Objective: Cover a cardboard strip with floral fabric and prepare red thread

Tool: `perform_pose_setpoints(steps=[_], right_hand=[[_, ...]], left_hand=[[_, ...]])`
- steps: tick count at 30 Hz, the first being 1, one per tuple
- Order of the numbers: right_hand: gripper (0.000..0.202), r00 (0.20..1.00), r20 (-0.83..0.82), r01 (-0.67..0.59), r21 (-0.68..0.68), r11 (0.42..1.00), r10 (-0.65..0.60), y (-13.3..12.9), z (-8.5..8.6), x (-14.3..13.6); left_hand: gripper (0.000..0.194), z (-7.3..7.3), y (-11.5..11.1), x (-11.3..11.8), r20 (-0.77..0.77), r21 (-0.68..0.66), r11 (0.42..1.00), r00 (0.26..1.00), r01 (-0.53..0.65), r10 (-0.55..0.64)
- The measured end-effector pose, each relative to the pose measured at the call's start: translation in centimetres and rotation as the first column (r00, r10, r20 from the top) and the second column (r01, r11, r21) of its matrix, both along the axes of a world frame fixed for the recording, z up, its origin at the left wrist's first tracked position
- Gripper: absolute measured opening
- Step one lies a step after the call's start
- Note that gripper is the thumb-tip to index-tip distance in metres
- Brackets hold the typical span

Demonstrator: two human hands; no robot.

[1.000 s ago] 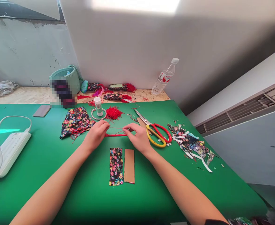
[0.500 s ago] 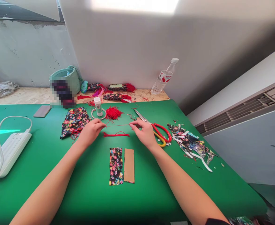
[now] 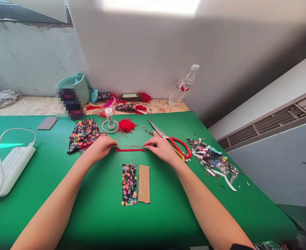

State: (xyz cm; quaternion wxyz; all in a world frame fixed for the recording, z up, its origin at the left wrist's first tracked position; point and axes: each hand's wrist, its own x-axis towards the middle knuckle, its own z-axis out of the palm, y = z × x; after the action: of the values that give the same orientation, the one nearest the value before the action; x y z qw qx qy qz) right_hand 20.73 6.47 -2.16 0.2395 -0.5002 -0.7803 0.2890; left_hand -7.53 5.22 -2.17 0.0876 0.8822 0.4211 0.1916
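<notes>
A thin red thread (image 3: 130,146) is stretched level between my two hands. My left hand (image 3: 102,147) pinches its left end, and my right hand (image 3: 158,147) pinches the right end. Just below the thread lies a bundle of red threads (image 3: 130,150) on the green table. Nearer to me are a floral fabric strip (image 3: 129,184) and a brown cardboard strip (image 3: 143,184), side by side. Scissors with red and yellow handles (image 3: 180,146) lie beside my right hand. Folded floral fabric (image 3: 83,137) is next to my left hand.
A glue stick (image 3: 109,118) stands by a white ring, beside a red thread pile (image 3: 126,125). Fabric scraps (image 3: 212,158) lie to the right, a power strip (image 3: 12,170) to the left. A water bottle (image 3: 182,86) and tasselled floral pieces (image 3: 128,107) are at the back.
Both hands have moved a little toward me, bringing the stretched thread down close to the red bundle. Both still pinch its ends.
</notes>
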Motion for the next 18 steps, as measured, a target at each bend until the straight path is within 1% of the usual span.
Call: perform_pose_setpoints(steps=[3, 6, 15, 18], right_hand=[[0.014, 1.000, 0.010, -0.015, 0.010, 1.000, 0.015, -0.1, -0.2, -0.1], [0.016, 0.999, 0.019, -0.026, 0.016, 1.000, 0.026, -0.2, -0.4, -0.2], [0.016, 0.998, 0.059, -0.042, 0.051, 0.998, 0.039, -0.3, -0.5, -0.4], [0.015, 0.998, 0.061, -0.036, 0.043, 0.998, 0.033, -0.2, -0.4, -0.5]], left_hand=[[0.020, 0.3, 0.0, -0.3, -0.015, -0.017, 1.000, 1.000, -0.020, 0.020], [0.018, 0.5, 0.0, -0.5, -0.042, -0.054, 0.999, 0.999, -0.010, 0.007], [0.025, 0.5, 0.1, -1.3, -0.019, -0.154, 0.987, 0.999, -0.037, 0.034], [0.029, 0.5, 0.0, -1.5, -0.048, -0.145, 0.986, 0.996, -0.081, 0.074]])
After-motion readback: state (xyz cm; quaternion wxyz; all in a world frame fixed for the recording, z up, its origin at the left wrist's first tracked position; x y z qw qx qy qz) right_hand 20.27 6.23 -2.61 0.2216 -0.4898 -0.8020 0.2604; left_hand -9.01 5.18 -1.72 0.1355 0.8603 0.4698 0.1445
